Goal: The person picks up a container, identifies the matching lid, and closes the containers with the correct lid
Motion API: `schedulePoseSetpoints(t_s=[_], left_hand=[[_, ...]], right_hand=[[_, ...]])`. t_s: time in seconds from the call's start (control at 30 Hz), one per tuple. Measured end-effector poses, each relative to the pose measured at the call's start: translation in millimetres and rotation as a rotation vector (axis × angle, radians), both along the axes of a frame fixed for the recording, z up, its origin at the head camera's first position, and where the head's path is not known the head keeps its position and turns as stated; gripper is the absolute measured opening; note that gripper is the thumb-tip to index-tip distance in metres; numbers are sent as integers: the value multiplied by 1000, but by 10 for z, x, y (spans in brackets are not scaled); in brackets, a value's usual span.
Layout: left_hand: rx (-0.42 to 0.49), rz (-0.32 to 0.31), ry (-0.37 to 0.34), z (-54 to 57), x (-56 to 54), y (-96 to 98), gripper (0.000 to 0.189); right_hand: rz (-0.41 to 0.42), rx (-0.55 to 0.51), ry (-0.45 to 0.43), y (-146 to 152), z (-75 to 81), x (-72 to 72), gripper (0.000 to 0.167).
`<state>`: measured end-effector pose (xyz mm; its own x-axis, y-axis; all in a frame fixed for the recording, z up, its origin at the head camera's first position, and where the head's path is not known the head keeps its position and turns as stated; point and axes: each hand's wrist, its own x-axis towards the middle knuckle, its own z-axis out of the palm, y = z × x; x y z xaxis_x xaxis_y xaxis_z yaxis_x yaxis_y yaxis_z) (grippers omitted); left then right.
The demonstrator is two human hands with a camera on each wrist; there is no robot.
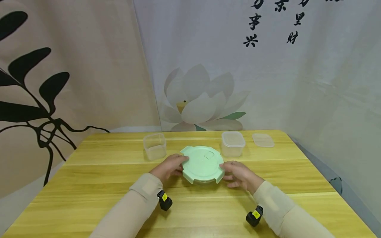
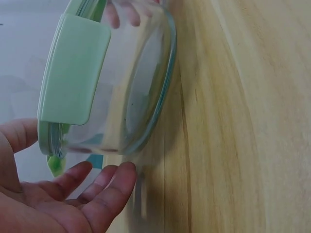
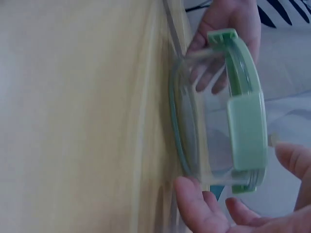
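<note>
A round glass food container with a mint-green clip lid (image 1: 203,164) is at the middle of the table, between the two hands. My left hand (image 1: 171,167) is at its left side, the thumb at the lid's edge and the loosely bent fingers (image 2: 127,175) close by the glass base. On the opposite side is my right hand (image 1: 240,175), thumb near the lid rim and fingertips (image 3: 187,187) right at the lower glass edge. Through the clear glass wall (image 3: 214,121), the other hand's fingers show. A side flap of the lid (image 2: 77,70) hangs down over the glass.
Behind and left stands a clear plastic box without a lid (image 1: 155,147). A similar box with a whitish lid (image 1: 233,143) stands at the back right, beside a loose flat translucent lid (image 1: 263,140). The wooden table (image 1: 104,178) ends at a printed curtain (image 1: 119,66).
</note>
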<state>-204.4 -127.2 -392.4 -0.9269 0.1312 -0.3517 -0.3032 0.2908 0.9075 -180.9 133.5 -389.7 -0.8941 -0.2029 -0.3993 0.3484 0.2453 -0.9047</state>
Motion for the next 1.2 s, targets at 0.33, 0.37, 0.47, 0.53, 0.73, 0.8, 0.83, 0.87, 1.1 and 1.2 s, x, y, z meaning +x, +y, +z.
schedulePoseSetpoints(t_s=[0.33, 0.37, 0.47, 0.53, 0.73, 0.8, 0.83, 0.87, 1.1, 1.2], left_hand=[[-13, -23, 12, -10, -10, 10, 45], [-12, -23, 13, -12, -7, 8, 45], [-12, -15, 17, -17, 2, 9, 47], [-11, -4, 20, -19, 15, 15, 48], [6, 30, 39, -37, 80, 45, 46], [8, 44, 47, -46, 106, 54, 46], [8, 51, 49, -52, 118, 57, 47], [7, 58, 52, -57, 130, 61, 47], [19, 81, 51, -62, 201, 75, 47], [19, 85, 61, -57, 226, 78, 44]], right_hand=[[-18, 1, 16, -113, -6, 88, 67], [-22, 0, 15, -118, -8, 86, 67], [-28, -3, 20, -128, -7, 68, 65], [-24, -8, 21, -131, -2, 51, 65], [-12, -24, 17, -128, 0, -9, 64], [-8, -27, 18, -127, 0, -28, 65], [-4, -27, 19, -125, -1, -39, 65], [1, -26, 16, -121, -2, -51, 65], [28, -35, -11, -97, -15, -150, 64], [35, -45, -22, -83, -26, -198, 68]])
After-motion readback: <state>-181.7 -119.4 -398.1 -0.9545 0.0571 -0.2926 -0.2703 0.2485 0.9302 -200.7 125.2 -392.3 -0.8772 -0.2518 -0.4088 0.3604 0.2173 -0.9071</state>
